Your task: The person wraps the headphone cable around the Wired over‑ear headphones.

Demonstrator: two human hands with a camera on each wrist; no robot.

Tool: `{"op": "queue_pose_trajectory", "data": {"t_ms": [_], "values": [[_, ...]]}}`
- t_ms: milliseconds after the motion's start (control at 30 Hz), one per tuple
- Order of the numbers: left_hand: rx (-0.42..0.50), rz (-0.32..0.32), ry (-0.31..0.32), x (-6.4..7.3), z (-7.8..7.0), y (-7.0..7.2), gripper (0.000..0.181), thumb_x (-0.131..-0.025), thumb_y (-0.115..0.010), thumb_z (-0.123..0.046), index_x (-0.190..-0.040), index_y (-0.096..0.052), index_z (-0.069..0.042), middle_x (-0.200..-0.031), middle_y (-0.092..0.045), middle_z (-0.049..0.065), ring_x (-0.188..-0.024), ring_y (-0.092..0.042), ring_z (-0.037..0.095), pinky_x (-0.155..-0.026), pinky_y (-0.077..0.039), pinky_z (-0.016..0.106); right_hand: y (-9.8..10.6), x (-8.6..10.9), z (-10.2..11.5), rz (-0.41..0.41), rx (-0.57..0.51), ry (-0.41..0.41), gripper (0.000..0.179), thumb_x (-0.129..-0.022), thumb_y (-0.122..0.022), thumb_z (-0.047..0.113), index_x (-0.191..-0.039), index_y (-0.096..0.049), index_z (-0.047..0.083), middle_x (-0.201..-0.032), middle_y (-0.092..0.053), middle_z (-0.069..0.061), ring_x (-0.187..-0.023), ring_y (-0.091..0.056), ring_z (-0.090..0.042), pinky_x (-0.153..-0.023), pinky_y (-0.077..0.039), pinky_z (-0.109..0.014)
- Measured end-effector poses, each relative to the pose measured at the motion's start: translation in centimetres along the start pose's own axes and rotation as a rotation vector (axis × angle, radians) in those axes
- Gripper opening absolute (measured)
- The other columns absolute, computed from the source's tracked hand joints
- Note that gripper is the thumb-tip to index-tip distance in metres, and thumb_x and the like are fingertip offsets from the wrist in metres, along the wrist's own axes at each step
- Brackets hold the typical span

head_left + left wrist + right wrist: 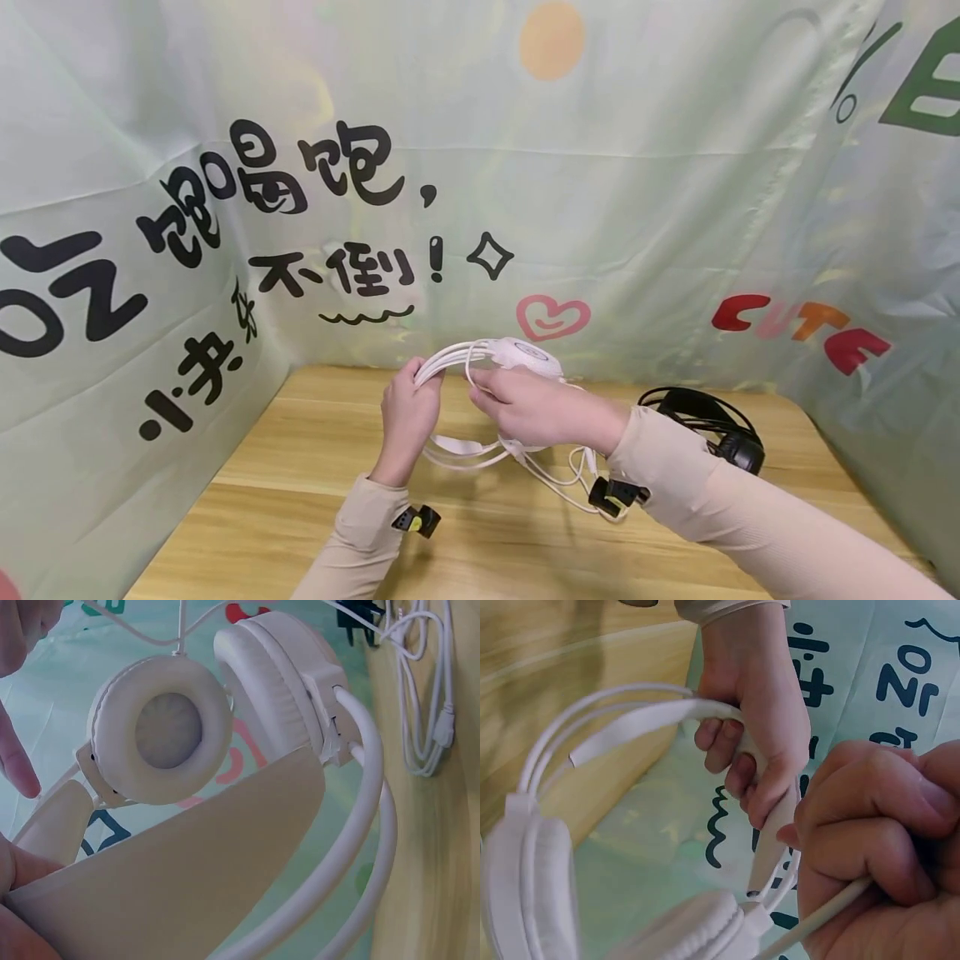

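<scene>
The left hand [411, 412] gripped white headphones [528, 357]; at its three o'clock, the right hand [525, 407] clutched their cord [817, 921]. Black headphones [739, 452] lay beyond, toward three o'clock.

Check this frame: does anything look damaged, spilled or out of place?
Nothing looks plainly spilled or damaged. The only slightly untidy thing is the white cable, trailing in slack, loose loops over the table while the left hand grips the white headphones.
</scene>
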State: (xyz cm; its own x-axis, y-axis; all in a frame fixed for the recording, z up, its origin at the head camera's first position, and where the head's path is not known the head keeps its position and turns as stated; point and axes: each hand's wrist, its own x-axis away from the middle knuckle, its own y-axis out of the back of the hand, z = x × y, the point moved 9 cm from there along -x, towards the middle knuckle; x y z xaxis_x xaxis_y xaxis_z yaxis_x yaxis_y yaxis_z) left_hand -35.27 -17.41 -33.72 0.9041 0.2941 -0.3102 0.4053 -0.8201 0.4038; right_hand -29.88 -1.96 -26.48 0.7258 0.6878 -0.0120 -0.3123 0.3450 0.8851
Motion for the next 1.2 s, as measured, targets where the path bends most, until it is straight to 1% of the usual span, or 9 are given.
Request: {"op": "queue_pose_trajectory", "data": {"t_ms": [33, 167, 267, 333, 400, 467, 567, 700, 1200], "values": [[0.009, -0.004, 0.002, 0.0, -0.1, 0.0, 0.021, -0.102, -0.068, -0.029, -0.089, -0.068, -0.012, -0.070, -0.052, 0.001, -0.074, -0.055, 0.027, -0.072, -0.040, 0.037, -0.2, 0.1, -0.1, 0.002, -0.013, -0.012, 0.054, -0.116, -0.042, 0.021, -0.162, -0.037, -0.006, -0.063, -0.056, 0.006, -0.056, -0.055, -0.004, -0.085, -0.052, -0.028], [0.038, -0.028, 0.003, -0.3, -0.2, 0.3, 0.022, -0.101, -0.068, -0.027, -0.087, -0.065, -0.011, -0.069, -0.050, 0.001, -0.073, -0.052, 0.026, -0.071, -0.038, 0.036, -0.4, 0.5, -0.3, -0.004, -0.030, -0.036, 0.058, -0.116, -0.041, 0.024, -0.164, -0.030, -0.007, -0.067, -0.057, 0.004, -0.059, -0.055, -0.006, -0.092, -0.052, -0.031], [0.064, -0.042, 0.006, -0.4, -0.3, 0.4, 0.022, -0.101, -0.068, -0.025, -0.086, -0.064, -0.010, -0.069, -0.050, 0.001, -0.073, -0.052, 0.026, -0.070, -0.038, 0.036, -0.6, 0.8, -0.2, -0.010, -0.081, -0.039, 0.059, -0.116, -0.041, 0.022, -0.165, -0.026, -0.007, -0.066, -0.056, 0.003, -0.055, -0.053, -0.006, -0.080, -0.056, -0.031], [0.083, -0.046, 0.011, -0.5, -0.4, 0.5, 0.021, -0.101, -0.067, -0.025, -0.086, -0.064, -0.010, -0.069, -0.050, 0.001, -0.073, -0.052, 0.026, -0.070, -0.038, 0.036, -0.9, 1.0, -0.4, 0.004, -0.152, -0.055, 0.061, -0.116, -0.041, 0.022, -0.167, -0.021, -0.004, -0.062, -0.055, 0.002, -0.049, -0.052, -0.007, -0.065, -0.058, -0.032], [0.103, -0.049, 0.015, -0.6, -0.4, 0.6, 0.021, -0.102, -0.066, -0.025, -0.087, -0.063, -0.010, -0.069, -0.049, 0.001, -0.072, -0.051, 0.026, -0.069, -0.038, 0.036, -1.3, 1.3, -0.6, 0.019, -0.233, -0.077, 0.062, -0.117, -0.040, 0.022, -0.170, -0.015, 0.000, -0.060, -0.055, 0.000, -0.044, -0.053, -0.010, -0.051, -0.056, -0.033], [0.121, -0.061, 0.019, -0.6, -0.3, 0.7, 0.021, -0.102, -0.066, -0.024, -0.088, -0.064, -0.009, -0.069, -0.049, 0.000, -0.071, -0.051, 0.025, -0.069, -0.038, 0.036, -1.6, 1.5, -0.7, 0.027, -0.283, -0.096, 0.064, -0.117, -0.040, 0.023, -0.171, -0.011, 0.004, -0.058, -0.055, -0.001, -0.041, -0.054, -0.015, -0.046, -0.055, -0.037], [0.143, -0.087, 0.020, -0.8, -0.3, 1.1, 0.021, -0.102, -0.066, -0.024, -0.088, -0.065, -0.009, -0.069, -0.047, -0.001, -0.072, -0.050, 0.025, -0.070, -0.038, 0.036, -1.6, 1.7, -0.7, 0.015, -0.289, -0.091, 0.064, -0.117, -0.040, 0.023, -0.171, -0.012, 0.005, -0.058, -0.056, -0.001, -0.041, -0.057, -0.019, -0.046, -0.056, -0.039], [0.166, -0.111, 0.020, -0.9, -0.3, 1.6, 0.021, -0.102, -0.066, -0.024, -0.088, -0.065, -0.008, -0.069, -0.046, -0.002, -0.073, -0.048, 0.025, -0.071, -0.037, 0.036, -1.8, 1.9, -0.4, 0.014, -0.302, -0.072, 0.064, -0.117, -0.040, 0.022, -0.171, -0.011, 0.005, -0.060, -0.057, -0.001, -0.041, -0.058, -0.015, -0.047, -0.057, -0.042], [0.233, -0.113, 0.030, -1.3, -0.1, 2.1, 0.022, -0.104, -0.066, -0.022, -0.088, -0.063, -0.007, -0.069, -0.043, -0.003, -0.071, -0.045, 0.023, -0.070, -0.036, 0.036, -2.2, 2.3, -0.2, -0.007, -0.338, -0.025, 0.065, -0.117, -0.038, 0.022, -0.172, -0.007, 0.007, -0.063, -0.056, -0.002, -0.043, -0.055, -0.013, -0.047, -0.053, -0.035]]}}
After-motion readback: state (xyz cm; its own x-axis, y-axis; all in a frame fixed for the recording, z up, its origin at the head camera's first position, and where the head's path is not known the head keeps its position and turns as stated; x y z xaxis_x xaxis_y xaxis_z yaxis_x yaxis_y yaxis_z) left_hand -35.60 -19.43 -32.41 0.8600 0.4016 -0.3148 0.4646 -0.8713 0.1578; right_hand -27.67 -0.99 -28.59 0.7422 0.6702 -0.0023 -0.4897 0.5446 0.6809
